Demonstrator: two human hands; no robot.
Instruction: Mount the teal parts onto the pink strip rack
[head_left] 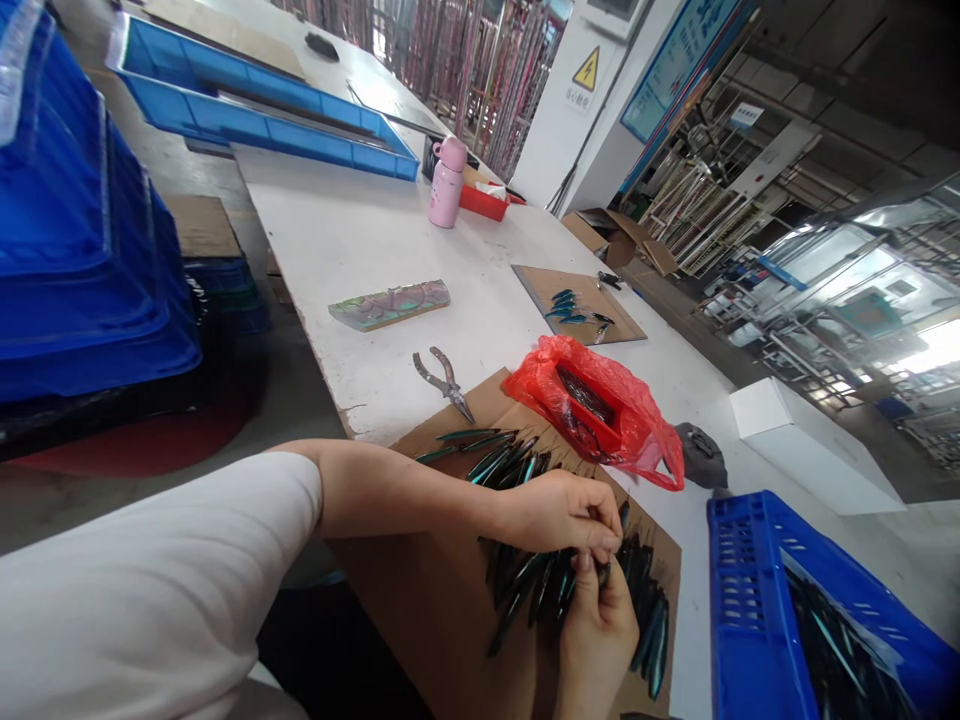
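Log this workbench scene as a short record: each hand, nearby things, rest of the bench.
left hand: left hand pinching a slender dark piece
right hand: right hand at the same piece, fingers meeting the left's
nearby: slender dark teal pieces on a cardboard sheet; red plastic bag beside them
rest: pliers; pink bottle; blue plastic crate holding similar dark pieces

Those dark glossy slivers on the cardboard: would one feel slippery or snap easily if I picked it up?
The dark slivers look shiny, so probably slippery. Slim and tapered, they might roll if pushed, and their thin tips could be fragile, though their material is hard to tell.
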